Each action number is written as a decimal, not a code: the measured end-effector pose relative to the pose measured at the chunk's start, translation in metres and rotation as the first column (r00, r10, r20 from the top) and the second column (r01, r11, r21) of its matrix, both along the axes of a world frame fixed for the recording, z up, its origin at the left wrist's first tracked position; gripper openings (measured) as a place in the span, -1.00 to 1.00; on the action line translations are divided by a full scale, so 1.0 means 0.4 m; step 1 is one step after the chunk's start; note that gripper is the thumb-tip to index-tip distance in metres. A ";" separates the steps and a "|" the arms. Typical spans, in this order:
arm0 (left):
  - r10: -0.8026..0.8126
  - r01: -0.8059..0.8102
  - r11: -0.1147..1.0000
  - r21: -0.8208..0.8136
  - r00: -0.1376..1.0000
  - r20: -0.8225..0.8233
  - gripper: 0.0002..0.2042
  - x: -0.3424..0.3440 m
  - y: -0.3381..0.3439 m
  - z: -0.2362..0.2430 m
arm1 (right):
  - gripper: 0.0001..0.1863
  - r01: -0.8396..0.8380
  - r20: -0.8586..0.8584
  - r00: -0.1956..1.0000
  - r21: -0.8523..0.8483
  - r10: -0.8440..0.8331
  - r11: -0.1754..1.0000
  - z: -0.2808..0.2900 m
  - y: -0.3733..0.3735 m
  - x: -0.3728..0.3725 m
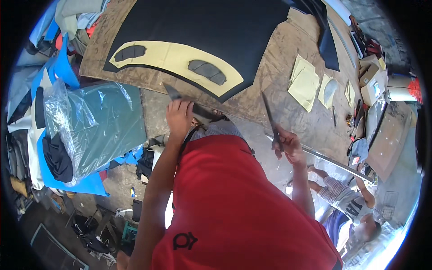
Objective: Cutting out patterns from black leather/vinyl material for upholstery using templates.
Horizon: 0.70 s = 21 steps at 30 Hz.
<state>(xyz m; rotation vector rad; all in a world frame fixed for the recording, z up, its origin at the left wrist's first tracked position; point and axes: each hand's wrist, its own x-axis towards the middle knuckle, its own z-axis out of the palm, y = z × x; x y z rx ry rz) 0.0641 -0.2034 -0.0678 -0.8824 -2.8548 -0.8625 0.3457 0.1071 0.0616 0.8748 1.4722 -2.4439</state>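
My right hand grips large dark scissors, their long blades pointing up beside the wooden table's edge. My left hand has its fingers closed over a dark strip of material, held below the table's front edge, with one pointed end sticking up to the left. On the table lies a large black sheet with a curved cream pattern piece on it, bearing two dark grey shapes. To the right lie cream paper pieces.
At the left, a plastic-wrapped dark green stack sits among blue sheets and piled material. Another person is low at the lower right, beside a long metal bar. Cardboard boxes and other clutter line the right.
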 end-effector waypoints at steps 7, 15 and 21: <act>-0.099 0.039 0.919 -0.393 0.986 -0.135 -0.74 -0.010 -0.233 -0.006 | -0.22 -0.133 -0.035 0.991 -0.062 0.131 0.989 -0.050 -0.004 -0.099; 0.451 -0.456 0.890 0.019 0.872 -0.188 -0.83 -0.382 -0.413 0.144 | -0.22 -0.404 -0.076 0.914 -0.122 0.398 0.906 -0.078 -0.173 -0.447; 0.350 -0.350 0.936 0.036 0.917 -0.193 -0.83 -0.757 -0.541 0.115 | -0.32 -0.585 -0.069 0.810 -0.159 0.582 0.795 -0.105 -0.474 -0.844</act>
